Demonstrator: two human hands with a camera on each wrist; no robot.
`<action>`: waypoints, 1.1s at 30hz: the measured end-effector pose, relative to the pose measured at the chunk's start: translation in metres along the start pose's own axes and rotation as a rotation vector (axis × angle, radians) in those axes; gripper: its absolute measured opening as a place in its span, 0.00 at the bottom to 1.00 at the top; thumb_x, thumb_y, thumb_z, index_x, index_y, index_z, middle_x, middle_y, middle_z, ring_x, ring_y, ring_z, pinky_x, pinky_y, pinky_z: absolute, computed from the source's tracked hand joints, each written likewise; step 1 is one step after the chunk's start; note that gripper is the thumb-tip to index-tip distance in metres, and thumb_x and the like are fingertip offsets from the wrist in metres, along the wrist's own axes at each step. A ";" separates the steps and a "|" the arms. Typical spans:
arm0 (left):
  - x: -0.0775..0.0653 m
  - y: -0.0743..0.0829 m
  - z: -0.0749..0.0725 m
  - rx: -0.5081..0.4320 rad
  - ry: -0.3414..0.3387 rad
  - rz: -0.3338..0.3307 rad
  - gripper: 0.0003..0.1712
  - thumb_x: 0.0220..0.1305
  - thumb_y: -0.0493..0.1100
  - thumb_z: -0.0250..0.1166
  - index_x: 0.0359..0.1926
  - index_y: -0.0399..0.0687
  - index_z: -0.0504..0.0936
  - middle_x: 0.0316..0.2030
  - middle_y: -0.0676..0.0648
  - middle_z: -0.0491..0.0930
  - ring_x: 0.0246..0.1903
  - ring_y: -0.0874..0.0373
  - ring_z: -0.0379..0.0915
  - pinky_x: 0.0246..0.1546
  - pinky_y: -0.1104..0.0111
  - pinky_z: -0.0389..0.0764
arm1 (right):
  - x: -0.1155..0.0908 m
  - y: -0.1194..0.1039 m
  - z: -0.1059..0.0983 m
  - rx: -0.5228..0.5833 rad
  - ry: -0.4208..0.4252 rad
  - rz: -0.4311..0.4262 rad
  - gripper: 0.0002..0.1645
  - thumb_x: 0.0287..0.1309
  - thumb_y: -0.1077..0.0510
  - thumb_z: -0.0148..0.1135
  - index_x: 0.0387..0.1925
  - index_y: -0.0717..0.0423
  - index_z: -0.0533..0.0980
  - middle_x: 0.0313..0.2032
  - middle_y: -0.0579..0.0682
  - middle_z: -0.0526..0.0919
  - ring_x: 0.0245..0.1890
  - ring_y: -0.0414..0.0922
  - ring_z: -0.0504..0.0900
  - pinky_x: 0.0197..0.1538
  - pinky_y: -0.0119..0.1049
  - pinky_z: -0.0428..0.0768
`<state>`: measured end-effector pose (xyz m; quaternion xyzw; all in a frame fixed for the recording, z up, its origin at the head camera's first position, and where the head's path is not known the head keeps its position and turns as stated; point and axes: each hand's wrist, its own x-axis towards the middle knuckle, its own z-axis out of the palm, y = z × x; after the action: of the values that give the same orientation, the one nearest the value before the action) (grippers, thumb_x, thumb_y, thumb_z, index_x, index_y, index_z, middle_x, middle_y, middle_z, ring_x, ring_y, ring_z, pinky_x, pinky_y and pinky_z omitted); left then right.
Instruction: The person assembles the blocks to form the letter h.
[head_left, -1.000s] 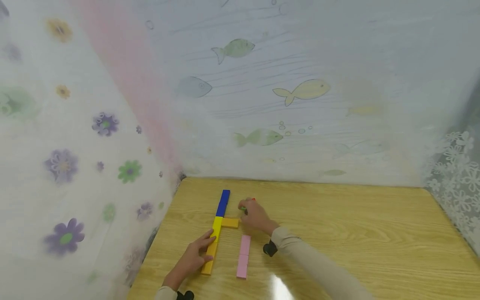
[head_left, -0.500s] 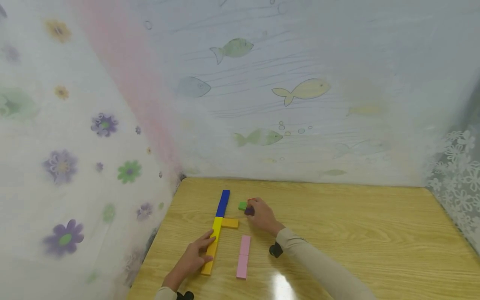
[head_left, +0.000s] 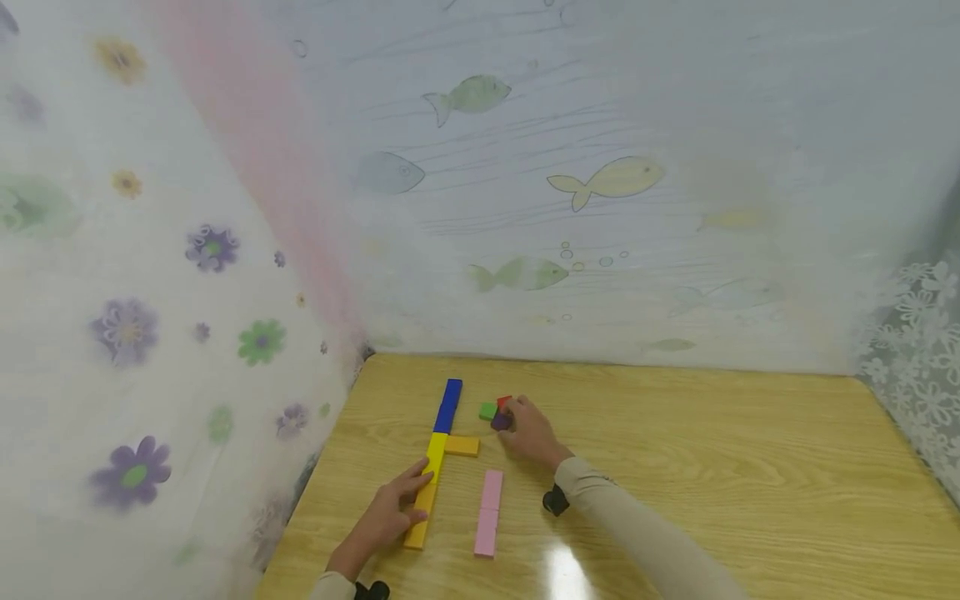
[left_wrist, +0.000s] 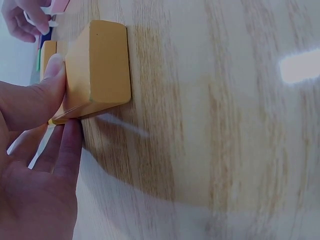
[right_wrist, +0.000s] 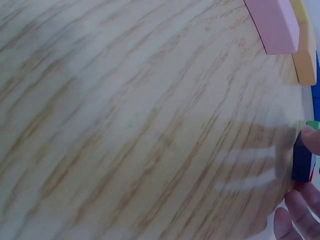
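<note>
My left hand (head_left: 389,514) grips the near orange block (left_wrist: 107,65), thumb against one side and fingers against the other. That block ends a straight row, with a yellow block (head_left: 436,454) beyond it and blue blocks (head_left: 448,406) at the far end. Right of the row, my right hand (head_left: 531,433) pinches a small dark purple block (right_wrist: 302,160) between thumb and fingers. A green block (head_left: 487,411) lies just left of the purple one. Partly hidden by the right fingers, a red block (head_left: 504,402) shows behind it.
Another orange block (head_left: 462,447) juts right from the row, beside the yellow block. Two pink blocks (head_left: 488,512) lie end to end between the hands. The wooden table (head_left: 720,467) meets a fish-patterned curtain (head_left: 675,317) at the back and a flowered one at left.
My right hand has shifted slightly right and drawn back from the green block, uncovering it and showing the purple block in its fingers. The left hand stays in place.
</note>
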<state>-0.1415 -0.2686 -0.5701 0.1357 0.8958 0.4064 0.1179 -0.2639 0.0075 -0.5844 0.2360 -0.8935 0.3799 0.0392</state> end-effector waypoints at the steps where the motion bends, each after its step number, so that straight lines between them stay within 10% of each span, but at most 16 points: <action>1: 0.000 -0.001 0.000 -0.002 -0.001 0.001 0.33 0.55 0.29 0.66 0.64 0.34 0.68 0.70 0.41 0.56 0.68 0.39 0.50 0.62 0.46 0.59 | 0.000 0.000 0.000 0.001 0.003 -0.006 0.15 0.49 0.64 0.69 0.39 0.62 0.75 0.36 0.52 0.73 0.32 0.43 0.72 0.35 0.36 0.76; 33: -0.001 0.003 0.000 -0.023 0.009 0.012 0.33 0.55 0.30 0.66 0.63 0.34 0.69 0.70 0.40 0.56 0.67 0.38 0.50 0.60 0.48 0.63 | -0.005 -0.009 -0.022 0.164 0.030 -0.079 0.11 0.46 0.74 0.65 0.35 0.67 0.77 0.33 0.58 0.74 0.31 0.51 0.77 0.32 0.33 0.78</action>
<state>-0.1400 -0.2672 -0.5682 0.1375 0.8908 0.4182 0.1129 -0.2576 0.0195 -0.5648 0.2678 -0.8486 0.4536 0.0479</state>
